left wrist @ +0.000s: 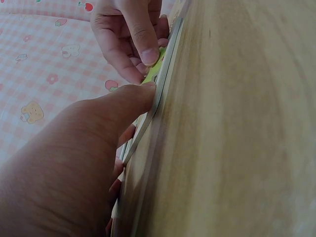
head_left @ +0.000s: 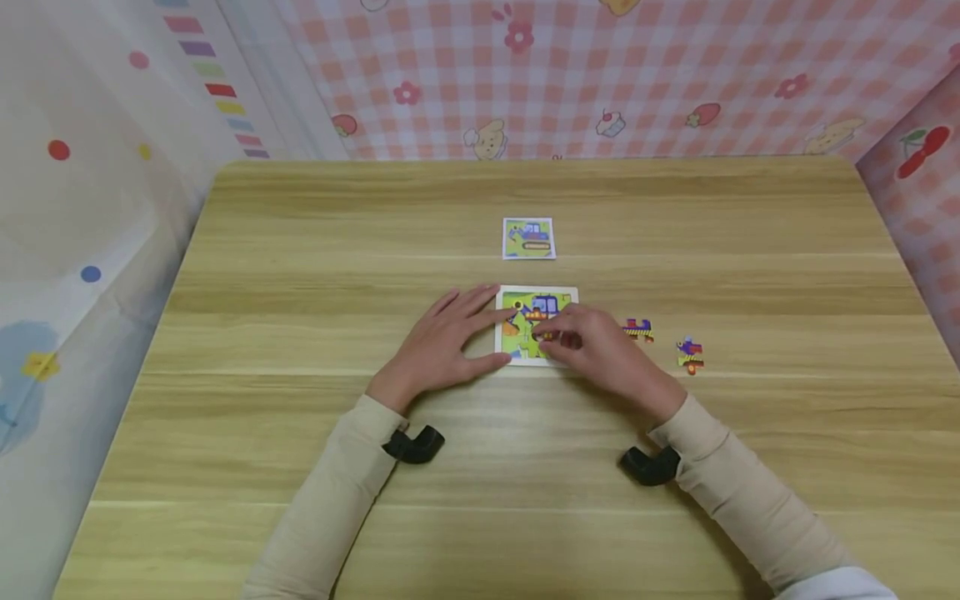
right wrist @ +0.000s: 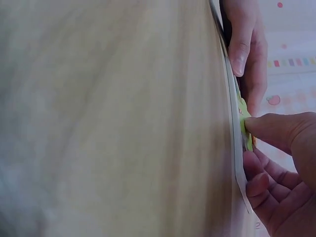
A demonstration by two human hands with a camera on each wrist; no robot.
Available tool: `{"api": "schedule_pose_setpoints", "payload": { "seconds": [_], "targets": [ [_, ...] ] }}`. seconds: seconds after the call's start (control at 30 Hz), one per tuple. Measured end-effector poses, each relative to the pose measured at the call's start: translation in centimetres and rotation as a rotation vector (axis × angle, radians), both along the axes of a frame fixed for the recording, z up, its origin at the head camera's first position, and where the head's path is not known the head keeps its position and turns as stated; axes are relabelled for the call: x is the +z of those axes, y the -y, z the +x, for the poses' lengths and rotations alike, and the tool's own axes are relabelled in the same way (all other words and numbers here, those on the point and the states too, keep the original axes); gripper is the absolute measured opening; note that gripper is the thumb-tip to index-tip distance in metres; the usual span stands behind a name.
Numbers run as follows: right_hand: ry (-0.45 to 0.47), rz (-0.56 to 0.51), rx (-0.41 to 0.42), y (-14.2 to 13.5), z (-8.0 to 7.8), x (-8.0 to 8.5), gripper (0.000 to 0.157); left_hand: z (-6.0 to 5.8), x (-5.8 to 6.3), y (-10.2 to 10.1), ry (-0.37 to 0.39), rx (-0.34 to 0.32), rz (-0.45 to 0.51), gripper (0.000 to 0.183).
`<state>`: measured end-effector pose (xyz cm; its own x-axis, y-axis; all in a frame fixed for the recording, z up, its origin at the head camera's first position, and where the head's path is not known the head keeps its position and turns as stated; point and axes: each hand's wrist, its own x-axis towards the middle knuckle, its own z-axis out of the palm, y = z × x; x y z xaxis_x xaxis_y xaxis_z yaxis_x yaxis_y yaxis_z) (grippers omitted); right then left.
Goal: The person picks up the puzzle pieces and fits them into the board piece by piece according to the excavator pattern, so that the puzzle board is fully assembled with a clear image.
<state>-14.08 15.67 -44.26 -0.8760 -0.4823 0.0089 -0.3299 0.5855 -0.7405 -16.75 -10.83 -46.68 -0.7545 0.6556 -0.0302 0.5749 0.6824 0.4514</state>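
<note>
A square jigsaw puzzle board (head_left: 504, 340) with a pale frame lies mid-table, showing part of a blue excavator on green. My left hand (head_left: 452, 342) is spread at its left side, with thumb and fingertips touching the frame. Over the board's right half, my right hand (head_left: 606, 346) pinches a puzzle piece (right wrist: 244, 121) between thumb and fingers; green shows on it, and my fingers cover much of the rest. Right of the board lie a purple and yellow puzzle piece (head_left: 638, 330) and another colourful piece group (head_left: 690, 356).
A small picture card (head_left: 529, 239) with a blue excavator lies beyond the board. The wooden table (head_left: 360, 217) meets a pink checked wall covering (head_left: 450, 67) at the back. Each wrist carries a black camera mount (head_left: 416, 445).
</note>
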Motion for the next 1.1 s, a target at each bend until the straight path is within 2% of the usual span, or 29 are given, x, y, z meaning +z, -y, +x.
{"api": "schedule_pose_setpoints", "payload": {
  "seconds": [0.4, 0.87, 1.1],
  "targets": [
    [0.004, 0.049, -0.024, 0.23, 0.30, -0.22, 0.020, 0.14, 0.05, -0.02, -0.004, -0.001, -0.001, 0.070],
    [-0.096, 0.112, 0.065, 0.01, 0.32, -0.05, 0.025, 0.04, 0.19, -0.03, -0.002, -0.005, -0.004, 0.069],
    [-0.100, 0.122, 0.097, -0.12, 0.14, 0.09, 0.027, 0.06, 0.16, -0.03, -0.004, -0.006, -0.003, 0.070]
  ]
}}
